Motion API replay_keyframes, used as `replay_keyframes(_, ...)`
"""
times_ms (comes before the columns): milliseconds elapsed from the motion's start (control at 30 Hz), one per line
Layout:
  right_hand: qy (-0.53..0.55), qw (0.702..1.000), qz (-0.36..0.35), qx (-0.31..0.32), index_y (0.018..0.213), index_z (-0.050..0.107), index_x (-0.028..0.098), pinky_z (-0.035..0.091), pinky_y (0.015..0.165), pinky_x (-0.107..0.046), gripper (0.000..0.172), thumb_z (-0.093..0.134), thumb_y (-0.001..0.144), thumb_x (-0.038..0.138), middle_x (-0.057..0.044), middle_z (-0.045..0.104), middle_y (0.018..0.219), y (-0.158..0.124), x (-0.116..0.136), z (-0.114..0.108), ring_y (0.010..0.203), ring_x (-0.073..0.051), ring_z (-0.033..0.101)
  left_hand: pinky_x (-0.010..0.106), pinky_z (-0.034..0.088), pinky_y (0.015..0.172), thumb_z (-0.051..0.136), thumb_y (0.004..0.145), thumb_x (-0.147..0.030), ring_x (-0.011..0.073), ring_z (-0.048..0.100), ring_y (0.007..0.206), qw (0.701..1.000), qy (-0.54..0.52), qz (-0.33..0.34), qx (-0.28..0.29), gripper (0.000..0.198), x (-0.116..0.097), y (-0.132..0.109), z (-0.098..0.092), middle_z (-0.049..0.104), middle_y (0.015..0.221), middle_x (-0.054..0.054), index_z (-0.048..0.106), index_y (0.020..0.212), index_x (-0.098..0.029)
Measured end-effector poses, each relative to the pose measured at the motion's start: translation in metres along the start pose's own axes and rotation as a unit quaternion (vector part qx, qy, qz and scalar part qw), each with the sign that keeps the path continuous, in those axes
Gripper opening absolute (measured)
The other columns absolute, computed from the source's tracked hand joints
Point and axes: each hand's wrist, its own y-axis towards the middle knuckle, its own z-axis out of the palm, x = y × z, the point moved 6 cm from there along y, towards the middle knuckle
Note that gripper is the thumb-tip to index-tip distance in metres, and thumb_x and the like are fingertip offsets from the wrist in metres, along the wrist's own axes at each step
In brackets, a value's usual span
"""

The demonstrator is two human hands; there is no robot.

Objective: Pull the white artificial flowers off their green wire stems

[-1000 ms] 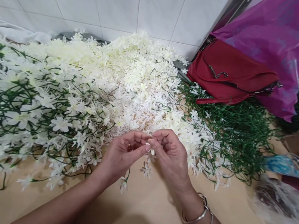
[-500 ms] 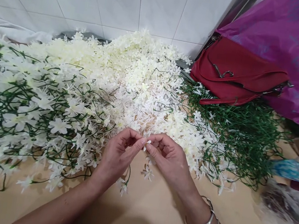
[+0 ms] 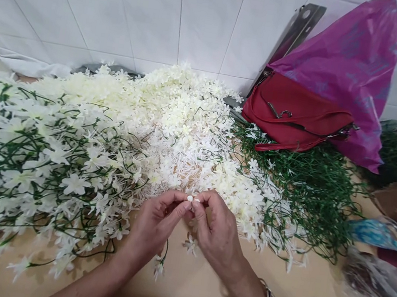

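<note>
My left hand [image 3: 156,222] and my right hand [image 3: 216,229] meet fingertip to fingertip above the front of the table. Between their pinched thumbs and forefingers sits a small white artificial flower [image 3: 190,199], mostly covered by the fingers. Just below the hands, a loose white flower [image 3: 191,244] lies on the tabletop, and a flower on a green stem [image 3: 159,267] hangs or lies beside my left palm. Straight ahead is a heap of cream-white blossoms [image 3: 177,95]. To the left spreads a thick pile of white flowers on green stems [image 3: 76,183].
Right of the blossoms, a tangle of green stems [image 3: 313,186] lies under a red handbag [image 3: 298,114]. Behind it stands a purple plastic bag [image 3: 358,68] by a metal strip [image 3: 296,31]. A blue-patterned clear item [image 3: 377,233] and a clear plastic bag [image 3: 376,287] are at far right.
The view has tilted up and shifted slightly, so the scene sits lower. Both hands stay together, fingers pinched closer around the small white flower, which now shows less.
</note>
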Motion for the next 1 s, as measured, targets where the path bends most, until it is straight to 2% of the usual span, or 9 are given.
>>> replay_keyframes(133,-0.01,1.0,-0.006,0.008,0.09,0.049,0.024,0.042,0.067,-0.031,0.018,0.042,0.107,0.025,0.001,0.057,0.077,-0.002,0.005,0.004,0.071,-0.017,0.055,0.028,0.051,0.074,0.061,0.1,-0.04,0.017,0.067,0.074,0.995,0.093,0.034,-0.009,0.025,-0.006,-0.004,0.0,0.071,0.078,0.002,0.068,0.09,-0.019)
replay_keyframes(267,0.04,0.999,0.016,0.008,0.086,0.047,0.024,0.043,0.068,-0.031,0.028,0.034,0.11,0.028,0.002,0.051,0.075,-0.002,0.005,0.0,0.068,-0.016,0.051,0.027,0.047,0.071,0.059,0.101,-0.038,0.0156,0.063,0.071,0.984,0.165,0.067,-0.012,0.026,-0.014,-0.007,0.001,0.068,0.074,0.001,0.064,0.083,-0.02)
replay_keyframes(367,0.105,0.993,0.056,0.014,0.1,0.057,0.023,0.045,0.072,-0.03,0.027,0.036,0.111,0.036,0.0,0.057,0.084,-0.001,0.0,-0.005,0.075,-0.016,0.055,0.026,0.046,0.069,0.063,0.099,-0.041,0.0143,0.061,0.068,0.992,0.113,0.043,-0.021,0.028,-0.012,-0.006,-0.002,0.065,0.071,-0.001,0.062,0.082,-0.02)
replay_keyframes(467,0.191,0.976,0.093,0.054,0.117,0.061,0.023,0.049,0.08,-0.03,0.027,0.048,0.107,0.044,-0.003,0.063,0.098,0.0,-0.006,-0.002,0.087,-0.017,0.059,0.023,0.043,0.064,0.069,0.094,-0.048,0.0121,0.055,0.062,0.998,0.049,0.01,-0.041,0.034,-0.006,-0.002,-0.007,0.061,0.064,-0.004,0.059,0.078,-0.02)
replay_keyframes(600,0.264,0.947,0.154,0.093,0.113,0.068,0.024,0.046,0.068,-0.028,0.028,0.069,0.095,0.046,0.002,0.056,0.078,-0.001,-0.015,0.009,0.074,-0.016,0.054,0.021,0.04,0.058,0.081,0.082,-0.055,0.0099,0.05,0.055,0.998,-0.024,-0.018,-0.064,0.044,0.0,0.001,-0.01,0.056,0.056,-0.006,0.056,0.071,-0.02)
replay_keyframes(700,0.31,0.929,0.174,0.107,0.101,0.071,0.023,0.046,0.066,-0.029,0.023,0.075,0.091,0.043,0.003,0.059,0.071,0.001,-0.018,0.012,0.069,-0.016,0.057,0.022,0.047,0.063,0.084,0.078,-0.058,0.0113,0.058,0.06,0.995,-0.076,-0.052,-0.027,0.046,0.001,0.004,-0.007,0.062,0.059,-0.004,0.06,0.073,-0.019)
replay_keyframes(833,0.343,0.921,0.173,0.062,0.092,0.072,0.023,0.05,0.07,-0.028,0.017,0.077,0.09,0.04,0.001,0.069,0.075,0.007,-0.022,0.0,0.071,-0.015,0.063,0.025,0.054,0.076,0.082,0.083,-0.05,0.0137,0.069,0.071,0.992,-0.109,-0.061,0.014,0.035,-0.002,0.004,-0.004,0.071,0.07,-0.001,0.068,0.081,-0.018)
replay_keyframes(933,0.336,0.926,0.174,0.02,0.099,0.073,0.025,0.052,0.073,-0.028,0.016,0.077,0.089,0.037,0.001,0.071,0.078,0.009,-0.026,-0.008,0.074,-0.015,0.066,0.026,0.056,0.079,0.077,0.09,-0.041,0.0153,0.073,0.077,0.997,-0.072,-0.026,-0.005,0.022,-0.006,0.003,-0.006,0.075,0.08,0.0,0.072,0.091,-0.019)
replay_keyframes(1000,0.324,0.93,0.175,0.009,0.102,0.072,0.025,0.053,0.075,-0.029,0.018,0.077,0.089,0.037,0.001,0.072,0.079,0.009,-0.028,-0.009,0.075,-0.016,0.067,0.026,0.055,0.078,0.07,0.096,-0.036,0.0153,0.074,0.076,0.999,-0.006,0.006,-0.035,0.016,-0.008,0.0,-0.01,0.075,0.08,0.0,0.071,0.097,-0.021)
